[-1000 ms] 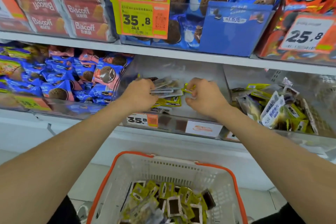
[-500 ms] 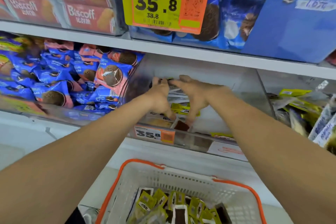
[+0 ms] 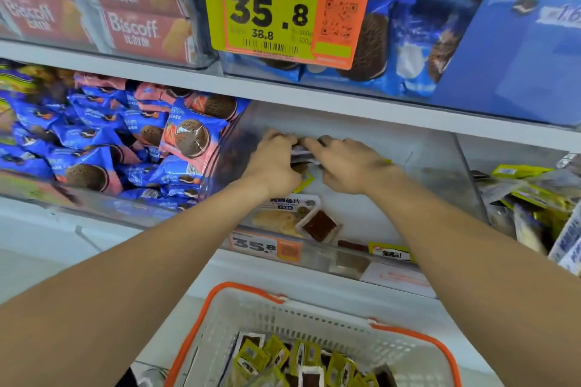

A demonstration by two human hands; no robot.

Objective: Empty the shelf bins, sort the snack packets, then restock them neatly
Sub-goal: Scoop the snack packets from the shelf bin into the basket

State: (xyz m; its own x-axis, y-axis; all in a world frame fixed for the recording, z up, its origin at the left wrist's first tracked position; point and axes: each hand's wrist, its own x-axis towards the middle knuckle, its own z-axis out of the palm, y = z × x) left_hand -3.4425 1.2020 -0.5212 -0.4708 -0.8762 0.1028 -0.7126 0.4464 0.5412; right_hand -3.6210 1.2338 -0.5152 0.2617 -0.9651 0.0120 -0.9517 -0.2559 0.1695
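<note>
Grips packet stack [image 3: 301, 156] at back of clear bin [image 3: 418, 173] between left hand [image 3: 273, 165] and right hand [image 3: 350, 166], with fingers [image 3: 311, 144] curled round it.

The white shelf [image 3: 94, 229] carries clear bins [image 3: 440, 166] holding blue cookie packets [image 3: 94, 141], snack packets [image 3: 319, 225] and yellow packets [image 3: 534, 192].
</note>
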